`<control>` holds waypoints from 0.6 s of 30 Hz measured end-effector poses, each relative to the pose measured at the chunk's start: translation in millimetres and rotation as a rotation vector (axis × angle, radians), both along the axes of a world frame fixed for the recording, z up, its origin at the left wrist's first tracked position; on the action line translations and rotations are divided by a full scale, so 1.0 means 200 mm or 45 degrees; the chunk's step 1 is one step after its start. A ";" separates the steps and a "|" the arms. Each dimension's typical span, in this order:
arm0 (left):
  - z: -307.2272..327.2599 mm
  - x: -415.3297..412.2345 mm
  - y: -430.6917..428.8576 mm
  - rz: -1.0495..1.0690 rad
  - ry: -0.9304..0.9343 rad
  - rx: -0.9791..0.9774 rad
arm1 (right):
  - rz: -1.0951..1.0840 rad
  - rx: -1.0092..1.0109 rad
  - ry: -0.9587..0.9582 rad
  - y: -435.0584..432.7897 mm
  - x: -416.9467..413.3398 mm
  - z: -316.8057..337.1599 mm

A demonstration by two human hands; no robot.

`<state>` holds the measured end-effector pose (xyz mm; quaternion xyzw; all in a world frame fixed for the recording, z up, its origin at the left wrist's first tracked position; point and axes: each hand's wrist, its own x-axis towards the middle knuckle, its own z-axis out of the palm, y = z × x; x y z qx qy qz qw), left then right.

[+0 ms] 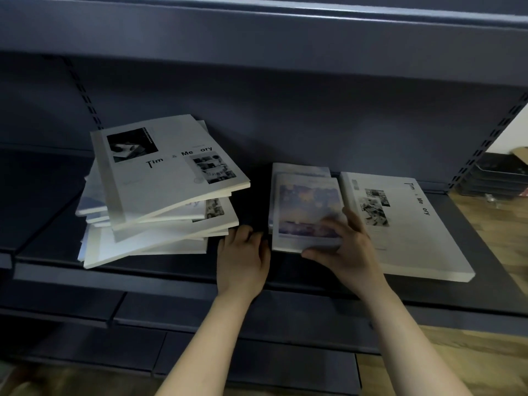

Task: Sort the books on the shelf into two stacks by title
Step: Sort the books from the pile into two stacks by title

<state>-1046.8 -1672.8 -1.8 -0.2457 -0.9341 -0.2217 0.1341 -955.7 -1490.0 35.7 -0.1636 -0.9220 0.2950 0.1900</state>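
An untidy pile of several white books (160,195) lies on the left of the dark shelf (57,232); its top cover reads "Time & Memory". Mid-shelf a small stack of two books with a blue-purple picture cover (307,207) lies flat. My right hand (347,250) holds the top one at its near right corner, fingers on the cover, thumb at the front edge. To the right lies one flat "Time & Memory" book (405,230). My left hand (243,258) rests on the shelf between the pile and the small stack, fingers loosely curled, holding nothing.
The shelf has a dark back panel and an upper shelf (257,30) overhead. Lower shelf steps (200,324) run below the front edge. Past the right upright, black wire trays (497,178) sit on a wooden floor.
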 end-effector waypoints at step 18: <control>0.00 0.01 0.00 0.040 -0.030 0.013 | -0.009 0.080 0.085 0.06 -0.23 -0.01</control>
